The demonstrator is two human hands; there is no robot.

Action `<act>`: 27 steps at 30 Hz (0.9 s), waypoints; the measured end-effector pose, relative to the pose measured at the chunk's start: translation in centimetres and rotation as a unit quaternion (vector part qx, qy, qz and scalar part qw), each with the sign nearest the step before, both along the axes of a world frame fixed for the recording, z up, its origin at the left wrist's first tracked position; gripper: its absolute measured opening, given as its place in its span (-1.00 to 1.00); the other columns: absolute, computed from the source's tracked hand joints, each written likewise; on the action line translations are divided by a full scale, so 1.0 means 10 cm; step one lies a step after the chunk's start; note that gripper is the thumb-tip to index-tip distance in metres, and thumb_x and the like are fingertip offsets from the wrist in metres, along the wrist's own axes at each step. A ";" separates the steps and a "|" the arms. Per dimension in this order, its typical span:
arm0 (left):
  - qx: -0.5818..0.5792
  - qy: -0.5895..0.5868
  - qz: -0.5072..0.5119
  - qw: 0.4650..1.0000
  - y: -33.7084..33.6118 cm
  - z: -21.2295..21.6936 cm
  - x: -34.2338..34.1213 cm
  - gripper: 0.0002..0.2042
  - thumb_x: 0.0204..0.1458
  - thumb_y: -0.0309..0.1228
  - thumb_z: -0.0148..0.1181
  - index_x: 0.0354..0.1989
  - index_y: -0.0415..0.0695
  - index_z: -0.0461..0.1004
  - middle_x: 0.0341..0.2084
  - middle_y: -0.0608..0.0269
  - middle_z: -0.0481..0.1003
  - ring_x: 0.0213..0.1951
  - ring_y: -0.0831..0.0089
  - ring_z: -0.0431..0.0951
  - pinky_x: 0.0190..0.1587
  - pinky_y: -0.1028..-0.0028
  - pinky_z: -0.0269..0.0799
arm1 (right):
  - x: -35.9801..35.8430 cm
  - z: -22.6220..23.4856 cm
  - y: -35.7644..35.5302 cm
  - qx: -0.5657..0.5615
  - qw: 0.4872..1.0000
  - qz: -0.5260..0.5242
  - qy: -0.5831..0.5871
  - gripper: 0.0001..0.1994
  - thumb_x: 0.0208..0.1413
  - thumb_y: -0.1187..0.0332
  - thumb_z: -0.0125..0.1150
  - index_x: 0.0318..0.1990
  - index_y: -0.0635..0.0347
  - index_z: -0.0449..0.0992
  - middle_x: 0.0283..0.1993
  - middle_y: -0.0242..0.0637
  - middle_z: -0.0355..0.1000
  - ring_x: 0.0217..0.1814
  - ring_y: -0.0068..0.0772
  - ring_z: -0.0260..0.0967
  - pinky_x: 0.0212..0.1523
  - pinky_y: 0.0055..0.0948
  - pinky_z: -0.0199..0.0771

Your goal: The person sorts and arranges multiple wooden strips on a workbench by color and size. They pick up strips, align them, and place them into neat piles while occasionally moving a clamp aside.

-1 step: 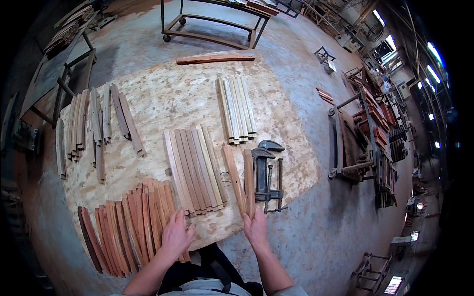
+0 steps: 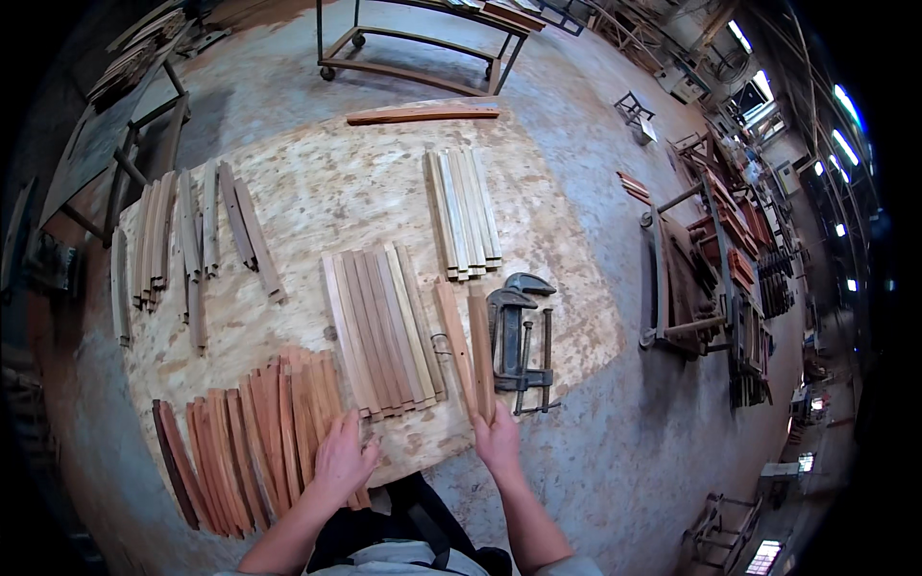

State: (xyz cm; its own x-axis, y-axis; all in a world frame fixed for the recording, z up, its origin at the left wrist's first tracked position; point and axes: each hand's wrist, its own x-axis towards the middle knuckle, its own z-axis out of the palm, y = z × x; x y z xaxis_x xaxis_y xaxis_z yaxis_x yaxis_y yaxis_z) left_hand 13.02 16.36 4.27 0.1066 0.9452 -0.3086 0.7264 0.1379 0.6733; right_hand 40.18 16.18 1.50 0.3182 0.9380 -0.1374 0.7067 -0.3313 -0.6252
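In the right hand, a brown strip points forward.

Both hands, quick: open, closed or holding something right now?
Left hand: by the reddish strips; whether it grips one cannot be told.
Right hand: closed around the near end of a brown wooden strip.

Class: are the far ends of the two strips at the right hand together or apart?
Apart: the left strip and right strip show a gap there, narrowing toward the right hand.
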 end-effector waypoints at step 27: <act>0.014 -0.093 0.065 0.993 0.03 0.26 -0.86 -0.52 0.10 -0.31 0.19 0.13 -0.37 0.39 -0.21 -0.14 0.54 -0.19 0.08 0.59 -0.12 0.24 0.50 | -0.60 -0.31 1.11 -0.011 0.994 0.091 -0.065 -0.74 0.16 0.28 0.17 -0.17 0.31 0.38 -0.34 0.17 0.46 -0.26 0.29 0.45 -0.23 0.04 0.42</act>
State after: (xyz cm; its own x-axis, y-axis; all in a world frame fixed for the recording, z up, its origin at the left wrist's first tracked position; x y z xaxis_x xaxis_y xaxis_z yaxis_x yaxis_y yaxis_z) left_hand 4.41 16.62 6.86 0.0365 0.9627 -0.2682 0.5660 0.2013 0.7995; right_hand 34.16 27.30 -1.64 0.1606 0.9787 -0.1281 0.8298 -0.2042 -0.5193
